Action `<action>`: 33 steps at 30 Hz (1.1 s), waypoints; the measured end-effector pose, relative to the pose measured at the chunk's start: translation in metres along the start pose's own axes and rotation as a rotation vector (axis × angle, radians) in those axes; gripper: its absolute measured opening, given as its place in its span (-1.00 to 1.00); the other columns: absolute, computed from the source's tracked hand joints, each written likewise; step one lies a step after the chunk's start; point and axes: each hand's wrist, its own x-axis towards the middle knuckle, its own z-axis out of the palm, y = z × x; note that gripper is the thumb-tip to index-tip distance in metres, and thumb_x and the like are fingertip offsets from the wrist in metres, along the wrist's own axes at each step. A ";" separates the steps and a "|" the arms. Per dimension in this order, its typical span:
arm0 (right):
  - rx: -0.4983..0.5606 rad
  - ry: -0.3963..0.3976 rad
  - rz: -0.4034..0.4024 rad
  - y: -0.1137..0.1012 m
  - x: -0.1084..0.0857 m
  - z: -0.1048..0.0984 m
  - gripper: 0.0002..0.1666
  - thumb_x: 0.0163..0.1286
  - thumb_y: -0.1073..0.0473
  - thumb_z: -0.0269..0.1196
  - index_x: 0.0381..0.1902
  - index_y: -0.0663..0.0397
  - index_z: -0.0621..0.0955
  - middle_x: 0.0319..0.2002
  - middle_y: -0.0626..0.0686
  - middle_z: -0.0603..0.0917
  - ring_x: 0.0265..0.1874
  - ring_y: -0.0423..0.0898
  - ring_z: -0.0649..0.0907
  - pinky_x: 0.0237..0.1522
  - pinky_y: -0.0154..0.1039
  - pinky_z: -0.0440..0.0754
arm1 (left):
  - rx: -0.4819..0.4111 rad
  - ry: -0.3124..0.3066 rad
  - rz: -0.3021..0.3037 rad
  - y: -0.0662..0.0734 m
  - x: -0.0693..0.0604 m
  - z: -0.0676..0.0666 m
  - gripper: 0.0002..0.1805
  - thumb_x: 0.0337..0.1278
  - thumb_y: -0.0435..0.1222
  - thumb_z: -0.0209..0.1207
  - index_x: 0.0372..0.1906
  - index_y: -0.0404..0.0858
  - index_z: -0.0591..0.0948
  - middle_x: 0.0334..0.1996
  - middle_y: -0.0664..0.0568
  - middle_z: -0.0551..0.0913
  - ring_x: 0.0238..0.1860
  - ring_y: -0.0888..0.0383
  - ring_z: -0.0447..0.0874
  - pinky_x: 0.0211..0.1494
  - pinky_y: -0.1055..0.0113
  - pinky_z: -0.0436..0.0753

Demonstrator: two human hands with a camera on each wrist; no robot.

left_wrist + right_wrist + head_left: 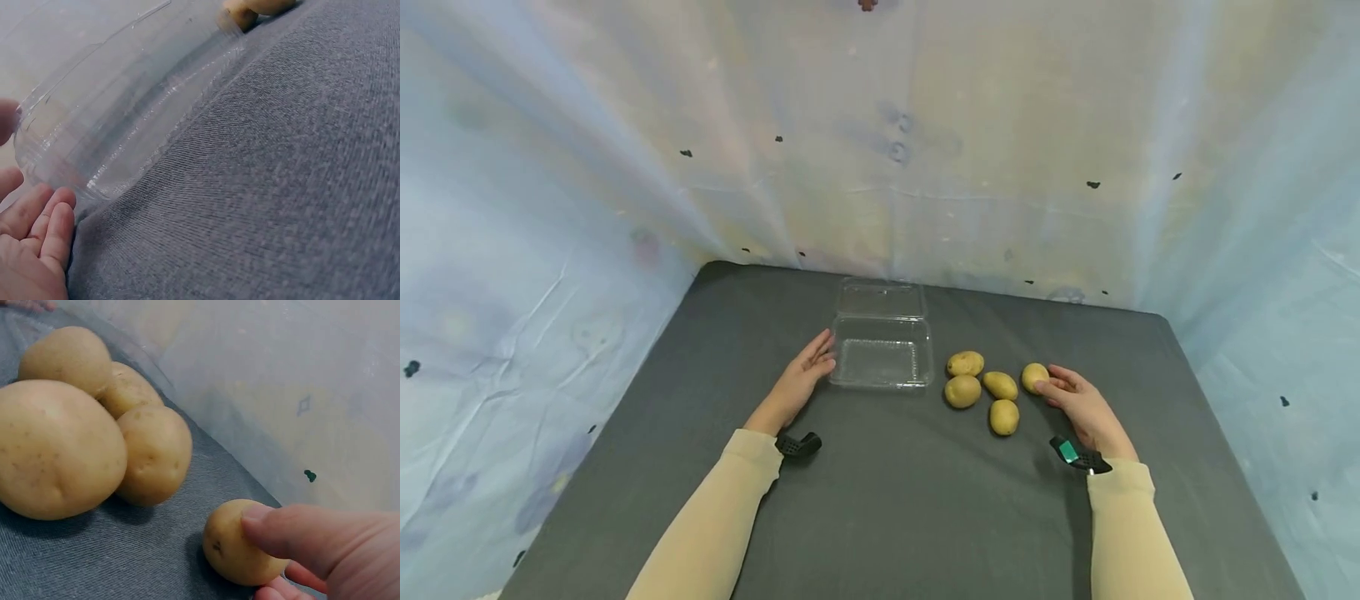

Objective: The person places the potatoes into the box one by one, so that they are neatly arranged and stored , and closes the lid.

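Observation:
A clear plastic clamshell container [882,354] stands on the dark cloth, its lid [882,298] folded back toward the wall. My left hand [797,379] is at the container's left side, fingers fairly straight; in the left wrist view the fingertips [61,199] lie against or right beside its wall. Right of the container, my right hand [1086,408] pinches a small potato [1035,377] between thumb and fingers; the potato appears to rest on the cloth. In the right wrist view the thumb presses this potato [234,547], while the fingers behind it are mostly hidden.
Several more potatoes lie grouped between the container and my right hand, among them a front one [1004,417] and a back one [966,363]. A grey cloth-covered table [910,500] lies beneath, with pale hanging sheeting [1000,108] behind and at both sides.

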 end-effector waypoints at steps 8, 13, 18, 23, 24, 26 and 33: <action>-0.157 0.055 0.004 0.001 0.003 0.006 -0.02 0.34 -0.24 0.24 0.50 0.11 0.14 0.17 0.21 0.38 0.04 -0.01 0.42 -0.01 -0.27 0.49 | 0.113 0.026 -0.029 -0.003 0.000 0.009 -0.32 0.46 0.02 -0.06 0.55 0.06 0.01 0.48 0.13 0.13 0.46 0.16 0.06 0.47 0.08 0.07; -0.179 0.116 0.003 0.003 0.003 0.011 -0.03 0.27 -0.27 0.29 0.45 0.11 0.23 0.10 0.19 0.41 -0.02 0.02 0.42 -0.10 -0.23 0.44 | 0.102 -0.005 -0.025 0.009 -0.005 0.012 -0.24 0.45 -0.09 0.03 0.56 -0.13 -0.04 0.49 -0.07 0.10 0.45 -0.01 0.10 0.44 0.03 0.14; -0.159 0.159 -0.034 0.003 0.000 0.015 -0.07 0.26 -0.23 0.32 0.35 0.17 0.23 0.04 0.19 0.43 -0.07 0.02 0.47 -0.14 -0.24 0.44 | 0.159 -0.032 0.001 0.029 -0.011 0.015 -0.20 0.41 -0.16 0.09 0.55 -0.24 -0.06 0.47 -0.15 0.11 0.42 -0.07 0.15 0.41 0.07 0.23; -0.127 0.175 -0.049 -0.001 -0.002 0.019 -0.05 0.25 -0.23 0.32 0.31 0.22 0.17 0.04 0.25 0.47 -0.07 0.05 0.46 -0.11 -0.19 0.40 | 0.170 -0.025 0.003 0.030 -0.012 0.016 -0.25 0.45 -0.15 0.04 0.55 -0.20 -0.03 0.47 -0.11 0.12 0.43 -0.03 0.15 0.41 0.07 0.23; -0.128 0.172 -0.046 -0.001 -0.003 0.019 -0.03 0.26 -0.24 0.31 0.34 0.21 0.16 0.07 0.26 0.47 -0.04 0.06 0.45 -0.10 -0.18 0.40 | 0.164 -0.024 0.002 0.029 -0.013 0.016 -0.26 0.45 -0.15 0.03 0.55 -0.20 -0.03 0.47 -0.11 0.13 0.43 -0.02 0.15 0.41 0.07 0.23; -0.147 0.176 -0.028 -0.001 -0.005 0.020 0.01 0.25 -0.28 0.30 0.39 0.18 0.15 0.11 0.27 0.47 -0.02 0.05 0.46 -0.09 -0.17 0.41 | 0.154 -0.028 -0.004 0.028 -0.014 0.017 -0.27 0.46 -0.14 0.02 0.55 -0.19 -0.02 0.47 -0.09 0.13 0.44 0.01 0.14 0.42 0.09 0.22; -0.207 0.208 -0.016 -0.005 -0.005 0.020 -0.04 0.23 -0.31 0.30 0.36 0.14 0.27 -0.04 0.24 0.54 -0.20 0.04 0.54 -0.29 -0.21 0.53 | 0.173 -0.025 0.001 0.031 -0.016 0.018 -0.27 0.46 -0.11 0.01 0.54 -0.20 0.00 0.46 -0.12 0.16 0.42 0.01 0.18 0.40 0.06 0.25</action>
